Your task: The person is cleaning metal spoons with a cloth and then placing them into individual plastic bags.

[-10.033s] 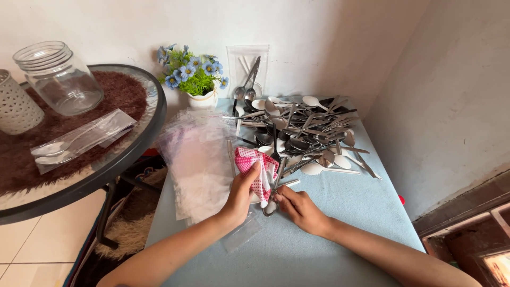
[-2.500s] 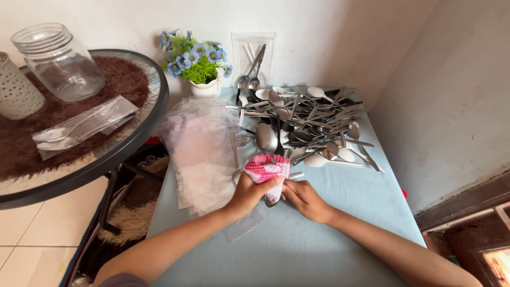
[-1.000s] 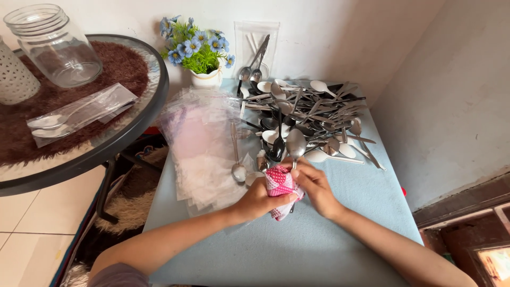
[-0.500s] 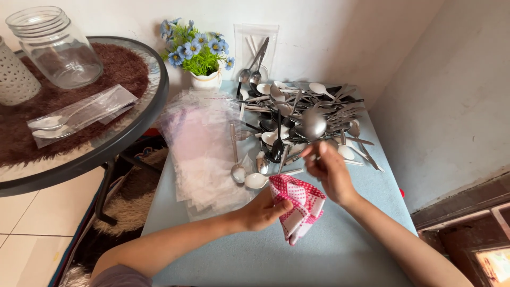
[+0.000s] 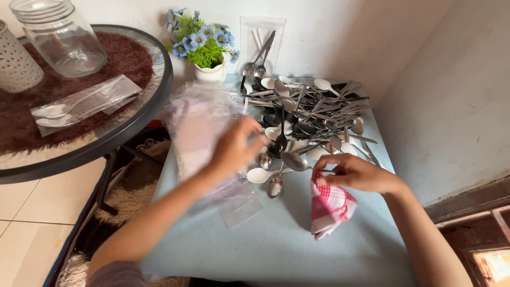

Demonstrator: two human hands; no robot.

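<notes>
At the tabletop's middle, the right hand [image 5: 355,172] pinches a steel spoon [image 5: 295,161] and pink checked cloth [image 5: 329,208], while the left hand [image 5: 234,146], fingers loosely spread and empty, hovers over clear plastic bags [image 5: 194,125] along the left edge.

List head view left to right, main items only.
white perforated holder → glass jar → bagged spoons → blue flower pot → left hand → right hand, holding pink checked cloth.

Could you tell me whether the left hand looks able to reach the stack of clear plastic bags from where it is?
Probably yes: the left hand hovers right over the clear plastic bags, with nothing between them.
</notes>
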